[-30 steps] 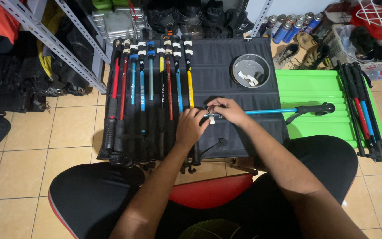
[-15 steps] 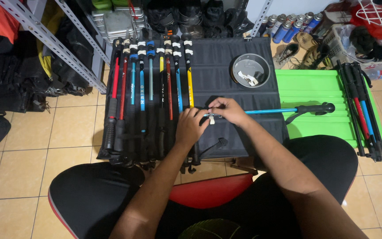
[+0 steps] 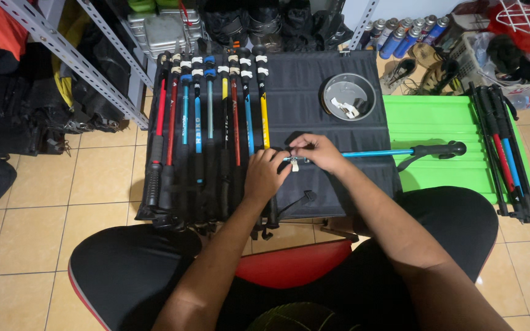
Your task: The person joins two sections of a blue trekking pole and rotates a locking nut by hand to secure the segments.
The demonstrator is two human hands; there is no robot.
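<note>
Tiled floor (image 3: 44, 202) w/ a metal shelf rack (image 3: 75, 61) far left, dark bags under it. Black mat (image 3: 338, 104) lies spread on the floor in front of the seated person; a row of trekking poles (image 3: 210, 135) lies on its left half, side by side, shafts red, blue, yellow, grips toward the near edge.

Left hand (image 3: 265, 178) rests palm-down just right of that row, fingers curled narrow, fingertips pinching at the small metal clamp (image 3: 294, 162) on the end of the blue pole (image 3: 375, 152). Right hand (image 3: 320, 152) sits touching it from the far side, thumb and fingers closed on the same clamp end. Blue pole runs right from both hands across the mat's edge, its black grip (image 3: 440, 149) lying on the green board (image 3: 437, 122).

Round metal bowl (image 3: 348, 96) w/ small bits inside sits on the mat, far of the hands. Bundle of folded poles (image 3: 504, 153) lies at the right of the green board. Gas canisters (image 3: 403, 34) stand far right.
</note>
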